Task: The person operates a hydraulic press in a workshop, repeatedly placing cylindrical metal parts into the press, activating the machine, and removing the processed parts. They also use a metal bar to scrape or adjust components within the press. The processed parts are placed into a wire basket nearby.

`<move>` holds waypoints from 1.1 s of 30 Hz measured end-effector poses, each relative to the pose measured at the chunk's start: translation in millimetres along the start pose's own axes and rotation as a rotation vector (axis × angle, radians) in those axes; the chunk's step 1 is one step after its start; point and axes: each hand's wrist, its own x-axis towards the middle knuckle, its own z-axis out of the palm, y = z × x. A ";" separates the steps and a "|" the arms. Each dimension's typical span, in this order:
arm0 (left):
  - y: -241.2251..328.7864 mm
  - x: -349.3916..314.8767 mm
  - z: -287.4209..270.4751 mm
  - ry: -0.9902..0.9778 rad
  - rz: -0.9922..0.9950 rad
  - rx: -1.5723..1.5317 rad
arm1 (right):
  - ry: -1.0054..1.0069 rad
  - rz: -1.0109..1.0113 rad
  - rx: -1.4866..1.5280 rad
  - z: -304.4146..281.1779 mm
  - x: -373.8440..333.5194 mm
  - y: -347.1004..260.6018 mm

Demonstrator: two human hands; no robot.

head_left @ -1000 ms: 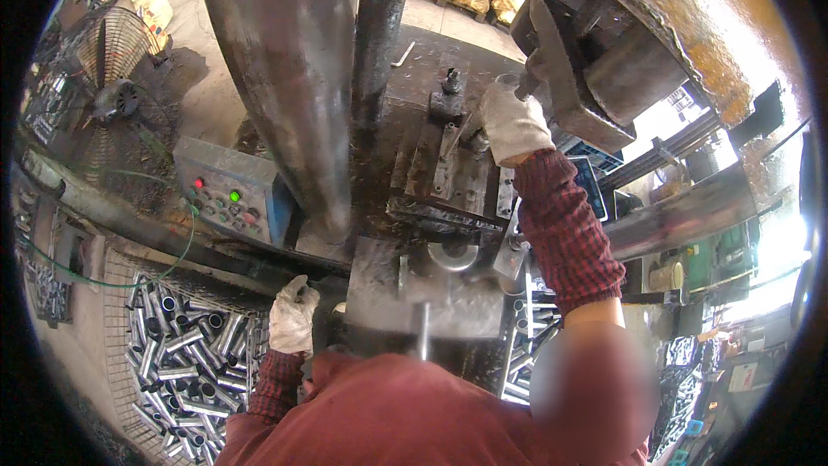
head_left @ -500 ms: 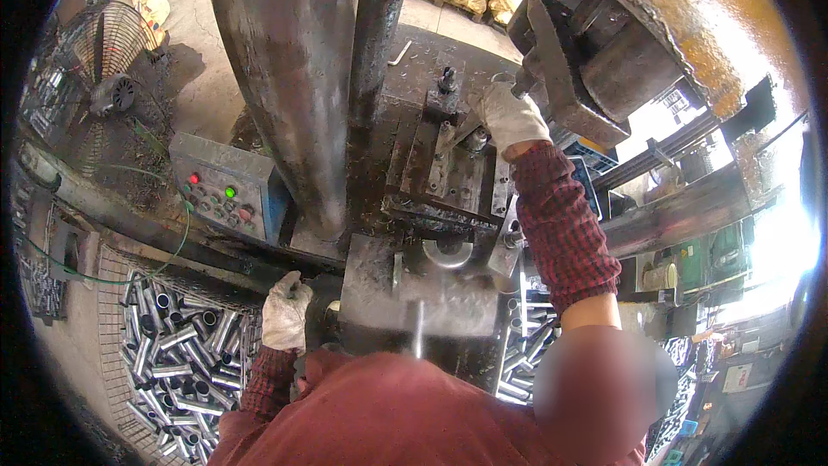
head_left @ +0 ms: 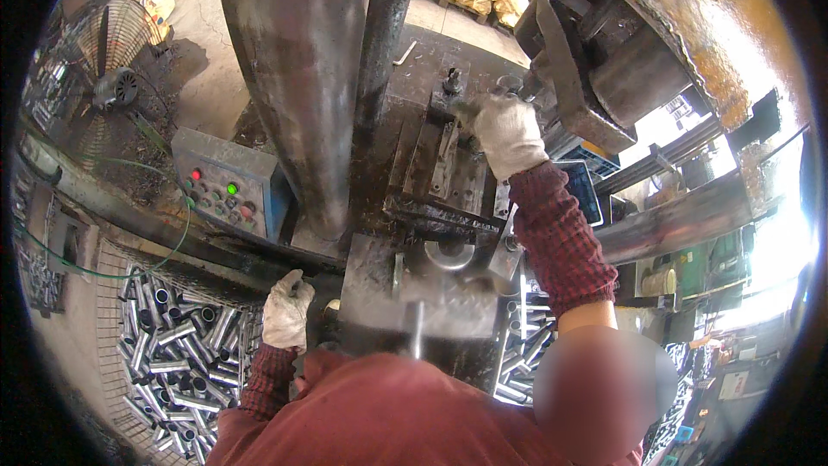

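My right hand (head_left: 509,134), in a pale work glove, reaches over the far right side of a dark steel fixture (head_left: 444,160). Its fingers are bent; what they grip, if anything, is hidden and smeared by motion. A round metal end (head_left: 509,83) shows just beyond the fingers. Low and to the left is my left hand (head_left: 285,315), gloved too, with fingers curled beside a dark machine part at the front edge. Its palm is hidden. Between the hands lies a grey steel plate (head_left: 366,280) with a half-ring cutout (head_left: 449,256) and a blurred upright rod (head_left: 418,324).
A thick steel column (head_left: 293,78) rises left of the fixture. Next to it stands a control box (head_left: 224,185) with lit red and green lamps. A wire bin (head_left: 108,336) of cut metal tubes is at lower left. A heavy steel bracket (head_left: 569,78) overhangs my right hand.
My right hand has drawn slightly nearer and now covers part of the fixture; the flat bar near its fingers no longer shows clearly. The view has shifted slightly. My left hand stays put.
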 end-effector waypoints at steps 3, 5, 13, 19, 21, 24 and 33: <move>-4.0 1.1 -0.3 0.016 0.055 0.108 | -0.047 -0.183 -0.551 -6.6 6.6 8.2; -5.3 2.1 -0.2 0.018 0.066 0.111 | -0.079 -0.262 -0.710 -4.5 13.6 14.2; 4.1 -1.0 -0.2 0.011 0.060 0.129 | -0.410 0.151 0.821 17.6 25.8 30.6; 7.6 -1.6 -2.1 -0.032 -0.001 0.126 | -0.204 0.648 1.275 56.1 19.0 24.3; 5.1 0.3 -1.8 -0.025 0.004 0.126 | -0.207 0.559 0.955 49.3 17.3 27.4; 1.6 2.5 0.5 0.019 0.013 0.061 | -0.133 0.148 0.118 22.4 11.3 29.4; 13.2 -0.8 6.2 -0.025 0.009 0.109 | -0.088 0.691 0.762 10.7 6.1 10.9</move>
